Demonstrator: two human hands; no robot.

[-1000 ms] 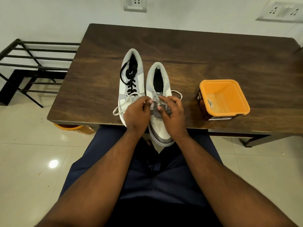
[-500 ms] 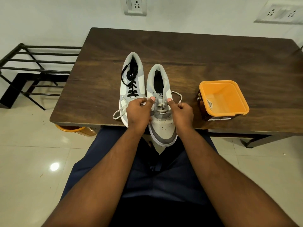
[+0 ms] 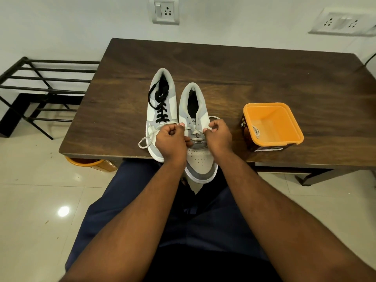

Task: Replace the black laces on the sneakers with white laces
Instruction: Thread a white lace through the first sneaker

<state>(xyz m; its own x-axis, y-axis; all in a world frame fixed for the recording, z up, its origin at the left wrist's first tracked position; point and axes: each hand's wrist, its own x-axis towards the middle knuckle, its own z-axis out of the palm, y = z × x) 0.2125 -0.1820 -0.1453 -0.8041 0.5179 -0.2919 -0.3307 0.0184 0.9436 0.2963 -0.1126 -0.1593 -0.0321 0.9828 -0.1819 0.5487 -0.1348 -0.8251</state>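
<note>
Both fists, left hand (image 3: pixel 170 139) and right hand (image 3: pixel 218 135), pinch the limp, light white cotton lace (image 3: pixel 151 132) over the near grey-and-white leather sneaker (image 3: pixel 200 159), which seems best gripped near its stiff tips.

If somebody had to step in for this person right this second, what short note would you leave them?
Left hand grips one end of the white lace; right hand pinches the other end.
Right sneaker, toe over the table edge: black lace gone, white lace through the lowest eyelets only.
Left sneaker beside it keeps its black lace.
Another white lace seems to lie in the orange tub.
Left to do: finish lacing the right sneaker, then swap the left one's lace.
</note>
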